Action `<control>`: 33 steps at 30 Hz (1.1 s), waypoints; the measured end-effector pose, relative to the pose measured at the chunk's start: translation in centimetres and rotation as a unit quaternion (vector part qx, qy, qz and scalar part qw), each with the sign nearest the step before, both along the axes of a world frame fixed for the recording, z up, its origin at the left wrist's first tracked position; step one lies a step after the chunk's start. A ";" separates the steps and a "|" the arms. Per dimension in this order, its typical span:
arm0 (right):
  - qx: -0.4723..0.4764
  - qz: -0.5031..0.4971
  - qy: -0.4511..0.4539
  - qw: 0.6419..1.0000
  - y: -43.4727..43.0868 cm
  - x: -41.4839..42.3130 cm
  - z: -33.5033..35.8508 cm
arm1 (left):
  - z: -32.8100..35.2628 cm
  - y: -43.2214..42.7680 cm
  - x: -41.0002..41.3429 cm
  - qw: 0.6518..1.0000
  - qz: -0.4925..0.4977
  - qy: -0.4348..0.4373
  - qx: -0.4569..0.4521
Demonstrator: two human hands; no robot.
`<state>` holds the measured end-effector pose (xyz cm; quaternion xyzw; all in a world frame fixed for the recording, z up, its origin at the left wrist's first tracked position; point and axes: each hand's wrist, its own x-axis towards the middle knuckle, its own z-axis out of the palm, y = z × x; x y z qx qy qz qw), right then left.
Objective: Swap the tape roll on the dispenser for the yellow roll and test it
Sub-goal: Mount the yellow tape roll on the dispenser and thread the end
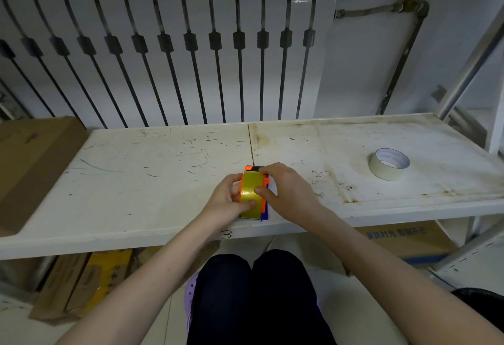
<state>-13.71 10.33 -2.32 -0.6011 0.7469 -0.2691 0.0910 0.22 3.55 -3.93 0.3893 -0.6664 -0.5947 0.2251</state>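
Observation:
The yellow tape roll (251, 190) sits inside the orange and blue dispenser (265, 208), which stands on the white shelf board (163, 181) near its front edge. My left hand (229, 198) grips the dispenser's left side, with the thumb pressed on the yellow tape. From the right, my right hand (286, 192) clasps the dispenser, thumb on the tape and fingers over the top end. A white tape roll (388, 164) lies flat on the board at the right, apart from both hands.
A brown cardboard box (32, 164) rests on the board's left end. A white radiator (169, 58) lines the wall behind. A metal rack upright (474, 64) rises at the right. More cardboard boxes (87, 282) stand under the shelf.

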 end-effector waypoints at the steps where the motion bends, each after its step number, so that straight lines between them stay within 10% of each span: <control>1: 0.028 0.006 -0.011 1.000 -0.1 0.0 0.3 | 0.0 0.0 0.0 1.000 0.000 -0.001 -0.002; 15: 0.020 0.005 0.175 0.984 0.5 0.7 1.3 | -1.4 0.9 -1.6 0.997 0.063 0.038 -0.013; 33: 0.048 0.052 0.138 0.988 0.3 1.3 1.9 | -1.8 0.9 -0.6 0.997 0.012 0.071 -0.019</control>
